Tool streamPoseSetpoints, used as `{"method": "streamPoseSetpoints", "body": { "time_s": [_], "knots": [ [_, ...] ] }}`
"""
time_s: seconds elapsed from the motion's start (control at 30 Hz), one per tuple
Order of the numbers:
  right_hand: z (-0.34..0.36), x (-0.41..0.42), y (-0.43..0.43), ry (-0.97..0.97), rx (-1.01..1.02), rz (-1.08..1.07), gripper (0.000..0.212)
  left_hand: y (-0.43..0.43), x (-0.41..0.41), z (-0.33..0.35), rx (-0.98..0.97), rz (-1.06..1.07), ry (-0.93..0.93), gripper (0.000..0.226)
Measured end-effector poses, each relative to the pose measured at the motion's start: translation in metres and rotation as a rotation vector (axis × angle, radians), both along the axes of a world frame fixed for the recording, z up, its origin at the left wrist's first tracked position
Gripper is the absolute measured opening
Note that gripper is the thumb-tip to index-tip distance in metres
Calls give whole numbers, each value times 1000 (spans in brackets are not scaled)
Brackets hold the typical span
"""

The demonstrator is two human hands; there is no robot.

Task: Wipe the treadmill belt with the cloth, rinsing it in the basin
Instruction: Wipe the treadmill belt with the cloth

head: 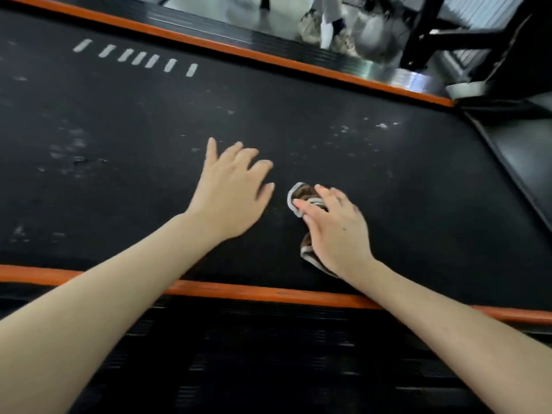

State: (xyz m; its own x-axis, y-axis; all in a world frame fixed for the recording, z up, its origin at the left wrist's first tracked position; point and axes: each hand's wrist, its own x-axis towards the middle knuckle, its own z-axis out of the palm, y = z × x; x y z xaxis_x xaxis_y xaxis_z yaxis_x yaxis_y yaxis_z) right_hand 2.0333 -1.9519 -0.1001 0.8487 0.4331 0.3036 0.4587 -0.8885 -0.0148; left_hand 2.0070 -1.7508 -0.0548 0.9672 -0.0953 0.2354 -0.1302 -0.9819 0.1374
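The black treadmill belt (298, 115) fills the view, with pale dusty smudges at the left and upper right and a row of white dashes at the upper left. A small brown cloth with a pale edge (301, 194) lies bunched on the belt near its middle. My right hand (336, 231) lies on top of the cloth with straight fingers, pressing it to the belt. My left hand (230, 192) rests flat on the bare belt just left of the cloth, fingers spread. No basin is in view.
Orange side rails run along the belt, one near me (268, 292) and one far (268, 59). A ribbed black footboard (268, 354) lies below the near rail. A person's shoes (325, 32) stand on the floor beyond the far rail, by dark machine frames (442, 34).
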Motion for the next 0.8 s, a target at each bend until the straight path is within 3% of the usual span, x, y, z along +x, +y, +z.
{"method": "streamPoseSetpoints", "body": {
  "time_s": [0.2, 0.37, 0.6, 0.8],
  "knots": [
    [11, 1, -147, 102, -87, -231, 36, -103, 24, 12, 17, -148, 51, 46],
    [17, 34, -279, 170, 24, -508, 36, -163, 41, 4, 48, -234, 58, 47],
    [2, 56, -295, 78, 75, -468, 34, -200, 84, -28, 44, -245, 196, 49],
    [7, 52, -297, 130, 42, -372, 36, -219, 108, -34, -1, -243, 145, 49]
  ]
}}
